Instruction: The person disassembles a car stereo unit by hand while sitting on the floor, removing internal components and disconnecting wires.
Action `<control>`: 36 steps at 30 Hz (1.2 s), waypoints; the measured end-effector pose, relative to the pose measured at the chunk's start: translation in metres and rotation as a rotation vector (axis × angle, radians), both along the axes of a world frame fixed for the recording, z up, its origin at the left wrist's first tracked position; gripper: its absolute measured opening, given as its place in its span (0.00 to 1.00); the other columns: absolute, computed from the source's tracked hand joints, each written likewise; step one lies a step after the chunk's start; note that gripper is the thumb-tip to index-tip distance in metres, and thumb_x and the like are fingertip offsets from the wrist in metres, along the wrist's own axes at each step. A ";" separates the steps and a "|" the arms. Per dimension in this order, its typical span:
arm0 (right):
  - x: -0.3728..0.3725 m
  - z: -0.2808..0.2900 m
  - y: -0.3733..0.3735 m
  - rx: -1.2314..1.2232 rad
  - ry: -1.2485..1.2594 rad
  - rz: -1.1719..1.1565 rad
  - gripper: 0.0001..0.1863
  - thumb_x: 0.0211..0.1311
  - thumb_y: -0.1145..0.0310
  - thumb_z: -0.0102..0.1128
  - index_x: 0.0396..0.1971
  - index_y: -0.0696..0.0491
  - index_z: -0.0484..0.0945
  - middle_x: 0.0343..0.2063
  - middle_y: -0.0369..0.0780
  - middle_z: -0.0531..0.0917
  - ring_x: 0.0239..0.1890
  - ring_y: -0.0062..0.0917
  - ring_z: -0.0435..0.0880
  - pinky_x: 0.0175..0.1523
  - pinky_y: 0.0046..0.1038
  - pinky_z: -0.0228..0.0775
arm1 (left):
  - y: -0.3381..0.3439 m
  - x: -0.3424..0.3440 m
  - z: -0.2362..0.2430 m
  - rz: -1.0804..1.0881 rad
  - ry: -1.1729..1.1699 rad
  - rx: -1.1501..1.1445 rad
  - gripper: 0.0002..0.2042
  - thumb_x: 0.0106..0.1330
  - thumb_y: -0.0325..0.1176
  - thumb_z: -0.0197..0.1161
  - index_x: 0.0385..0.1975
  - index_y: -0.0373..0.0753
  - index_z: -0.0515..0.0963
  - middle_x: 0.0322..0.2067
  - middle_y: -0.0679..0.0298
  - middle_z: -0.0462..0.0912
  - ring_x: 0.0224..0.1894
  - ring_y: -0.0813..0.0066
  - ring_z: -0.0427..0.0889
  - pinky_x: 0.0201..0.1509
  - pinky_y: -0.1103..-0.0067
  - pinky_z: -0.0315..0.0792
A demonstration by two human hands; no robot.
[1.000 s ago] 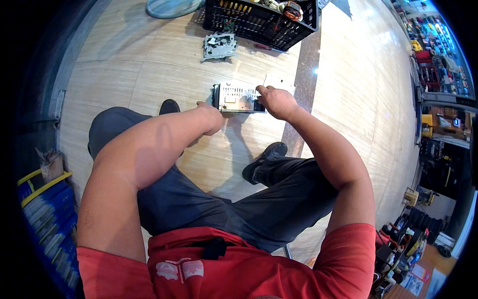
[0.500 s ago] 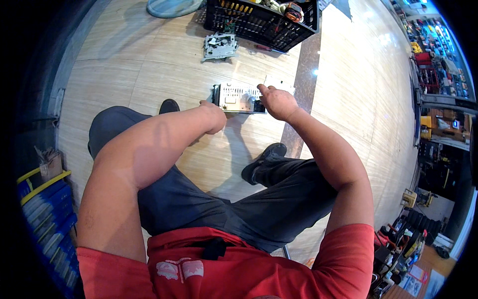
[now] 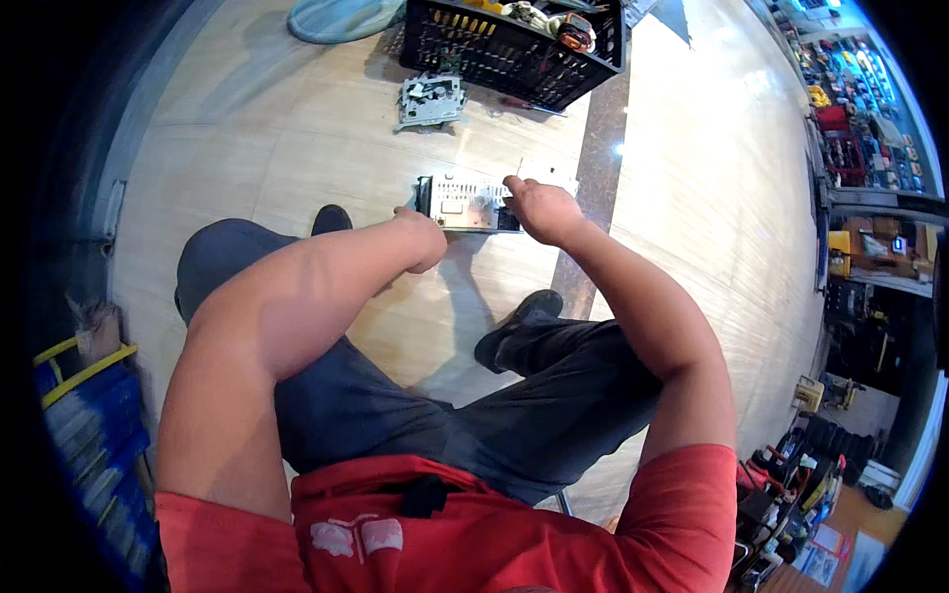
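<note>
A car stereo [image 3: 460, 205], a metal box with a slotted top and a black front at its left end, is held just above or on the floor; I cannot tell which. My left hand [image 3: 422, 240] grips its near left corner, fingers curled and mostly hidden under the wrist. At the right end, my right hand [image 3: 542, 208] bends over the box with its fingertips pressed together on the edge of the top. What lies under those fingers is hidden. Just beyond the right hand is a flat pale plate [image 3: 554, 175] with small dark holes.
Farther off, a silver disc mechanism [image 3: 431, 102] lies on the tiled floor. Behind it stands a black plastic crate [image 3: 514, 54] of tools and cables, with a screwdriver [image 3: 529, 105] by its base. A round grey-blue object [image 3: 341, 18] is at the far left.
The whole view has shifted slightly. Both hands stay at the two ends of the car stereo, and the right fingertips have moved a little along its top edge.
</note>
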State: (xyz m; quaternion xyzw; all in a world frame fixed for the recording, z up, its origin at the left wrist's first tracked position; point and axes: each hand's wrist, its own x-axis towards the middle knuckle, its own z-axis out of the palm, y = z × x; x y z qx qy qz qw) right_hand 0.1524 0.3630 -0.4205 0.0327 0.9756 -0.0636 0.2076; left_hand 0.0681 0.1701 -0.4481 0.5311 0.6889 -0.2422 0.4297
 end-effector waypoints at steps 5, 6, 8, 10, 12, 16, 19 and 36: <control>0.007 -0.006 0.008 -0.083 0.115 0.084 0.14 0.59 0.71 0.53 0.46 0.55 0.71 0.40 0.51 0.81 0.42 0.44 0.84 0.46 0.41 0.77 | 0.007 -0.001 0.021 -0.038 -0.031 0.012 0.20 0.44 0.29 0.73 0.42 0.42 0.84 0.45 0.58 0.85 0.48 0.58 0.83 0.51 0.57 0.74; 0.006 -0.014 0.009 -0.100 0.122 0.077 0.14 0.58 0.72 0.54 0.46 0.55 0.71 0.40 0.51 0.81 0.42 0.44 0.83 0.46 0.41 0.77 | 0.002 -0.002 0.009 -0.064 0.008 0.060 0.17 0.49 0.34 0.70 0.41 0.43 0.83 0.42 0.59 0.85 0.46 0.60 0.84 0.47 0.61 0.76; 0.004 -0.026 0.015 -0.124 0.131 0.119 0.15 0.57 0.71 0.55 0.45 0.55 0.72 0.41 0.51 0.81 0.43 0.45 0.83 0.47 0.42 0.76 | -0.003 -0.003 -0.008 -0.061 0.019 0.179 0.16 0.54 0.40 0.67 0.42 0.42 0.81 0.40 0.57 0.85 0.45 0.60 0.84 0.45 0.64 0.78; -0.006 -0.026 0.012 -0.122 0.048 0.013 0.16 0.57 0.69 0.57 0.46 0.55 0.74 0.41 0.51 0.81 0.44 0.45 0.83 0.47 0.42 0.76 | -0.001 -0.008 0.000 -0.141 0.008 0.108 0.20 0.57 0.40 0.64 0.49 0.43 0.76 0.46 0.56 0.82 0.49 0.57 0.82 0.48 0.64 0.77; 0.001 -0.010 0.011 -0.064 0.005 0.020 0.16 0.58 0.68 0.55 0.46 0.56 0.73 0.40 0.51 0.82 0.42 0.45 0.84 0.45 0.43 0.77 | 0.007 -0.004 0.001 -0.127 -0.012 0.119 0.20 0.59 0.40 0.63 0.51 0.44 0.76 0.47 0.55 0.81 0.50 0.57 0.81 0.49 0.63 0.76; 0.000 0.006 0.007 -0.024 -0.022 0.048 0.16 0.59 0.68 0.55 0.47 0.56 0.73 0.41 0.50 0.82 0.44 0.44 0.84 0.45 0.42 0.77 | 0.012 -0.002 0.020 -0.148 0.026 0.092 0.21 0.60 0.42 0.63 0.53 0.44 0.75 0.47 0.55 0.81 0.50 0.55 0.81 0.49 0.63 0.77; 0.006 0.000 0.009 -0.047 0.030 0.101 0.15 0.60 0.69 0.52 0.47 0.57 0.73 0.43 0.51 0.80 0.44 0.44 0.84 0.46 0.41 0.77 | 0.010 0.002 0.014 -0.165 0.033 0.163 0.20 0.62 0.44 0.63 0.52 0.45 0.75 0.45 0.57 0.83 0.48 0.58 0.83 0.47 0.63 0.78; 0.004 -0.009 0.009 -0.047 0.069 0.135 0.18 0.56 0.70 0.58 0.46 0.57 0.70 0.40 0.51 0.79 0.41 0.45 0.84 0.43 0.41 0.77 | 0.009 -0.001 0.021 -0.139 -0.004 0.169 0.20 0.62 0.44 0.62 0.52 0.44 0.74 0.48 0.54 0.80 0.51 0.53 0.80 0.50 0.61 0.76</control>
